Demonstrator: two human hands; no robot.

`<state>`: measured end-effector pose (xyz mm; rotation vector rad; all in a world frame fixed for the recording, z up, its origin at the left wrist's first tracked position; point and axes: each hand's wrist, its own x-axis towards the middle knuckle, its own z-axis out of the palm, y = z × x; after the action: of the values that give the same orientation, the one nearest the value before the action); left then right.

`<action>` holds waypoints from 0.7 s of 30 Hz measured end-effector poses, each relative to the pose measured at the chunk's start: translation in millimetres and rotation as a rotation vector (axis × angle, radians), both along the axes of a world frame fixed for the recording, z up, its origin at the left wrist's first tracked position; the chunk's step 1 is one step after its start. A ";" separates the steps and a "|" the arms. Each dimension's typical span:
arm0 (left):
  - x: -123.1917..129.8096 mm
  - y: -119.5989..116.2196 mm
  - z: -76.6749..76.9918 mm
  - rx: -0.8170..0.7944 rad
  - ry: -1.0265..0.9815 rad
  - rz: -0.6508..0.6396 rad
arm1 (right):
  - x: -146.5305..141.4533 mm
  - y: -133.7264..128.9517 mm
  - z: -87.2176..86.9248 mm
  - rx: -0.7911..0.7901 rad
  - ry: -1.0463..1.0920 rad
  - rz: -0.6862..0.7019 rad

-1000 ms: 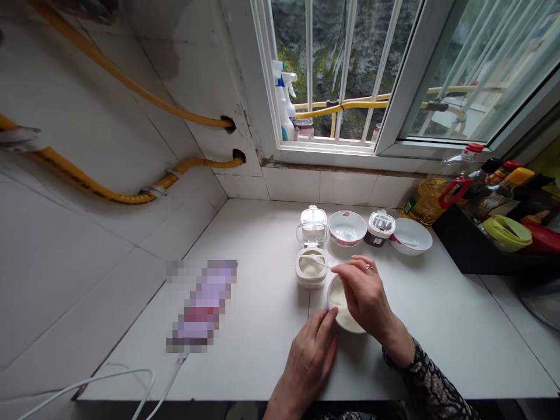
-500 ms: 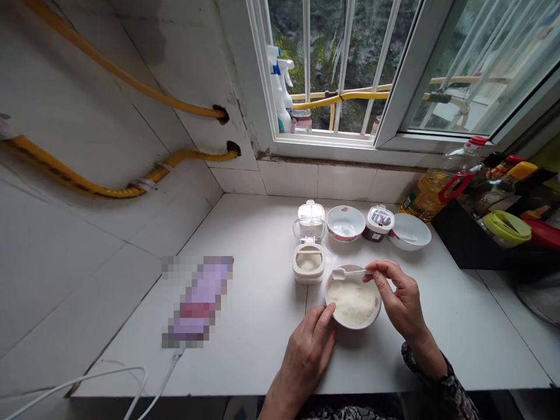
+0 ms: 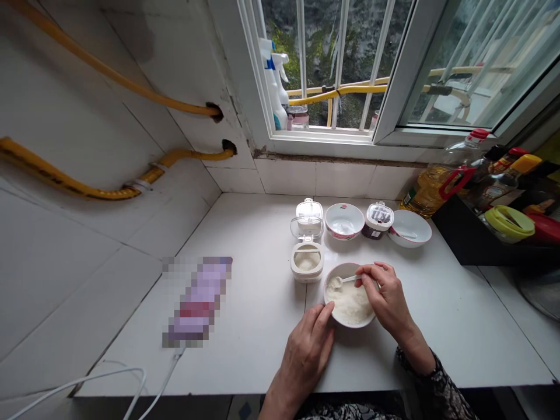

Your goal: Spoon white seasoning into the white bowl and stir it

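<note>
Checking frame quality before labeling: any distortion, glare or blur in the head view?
Head view: wide-angle bending of window frame and wall pipe; soft daylight, no harsh glare on the counter; a pixelated block hides one item; the right hand, small spoon and bowl are sharp.
</note>
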<state>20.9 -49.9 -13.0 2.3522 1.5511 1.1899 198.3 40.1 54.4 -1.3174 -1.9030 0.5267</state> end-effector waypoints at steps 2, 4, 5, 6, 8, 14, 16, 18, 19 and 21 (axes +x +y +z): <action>-0.2 0.2 0.2 0.003 -0.001 0.001 | 4.6 -0.2 1.6 -0.041 0.040 -0.050; -0.2 0.7 0.4 -0.002 -0.003 -0.001 | 8.6 -0.9 3.2 -0.083 0.077 -0.084; -0.2 0.9 0.5 -0.004 -0.005 -0.003 | 10.0 -1.4 3.7 -0.096 0.087 -0.090; 0.0 1.2 0.6 -0.004 -0.007 -0.006 | 10.8 -1.8 3.9 -0.099 0.089 -0.089; 0.3 1.4 0.8 -0.002 -0.006 -0.008 | 11.2 -2.4 3.4 -0.083 0.069 -0.072; -0.5 0.8 0.3 -0.005 -0.004 -0.006 | 5.6 -2.6 -1.2 -0.064 0.036 -0.034; -1.0 0.8 -0.1 -0.012 -0.001 -0.006 | 2.8 -3.0 -2.0 -0.048 0.021 -0.013; -1.2 0.9 -0.3 -0.016 0.001 -0.007 | 0.7 -3.5 -1.9 -0.046 0.020 0.009; -1.1 1.0 -0.3 -0.014 0.001 -0.007 | 0.2 -3.7 -1.5 -0.055 0.029 0.012; -0.6 1.1 -0.2 -0.013 -0.003 -0.009 | 0.4 -4.1 0.2 -0.095 0.063 -0.005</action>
<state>20.2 -48.9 -13.2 2.3462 1.5404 1.1776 198.7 36.1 54.6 -1.3491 -1.8423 0.6559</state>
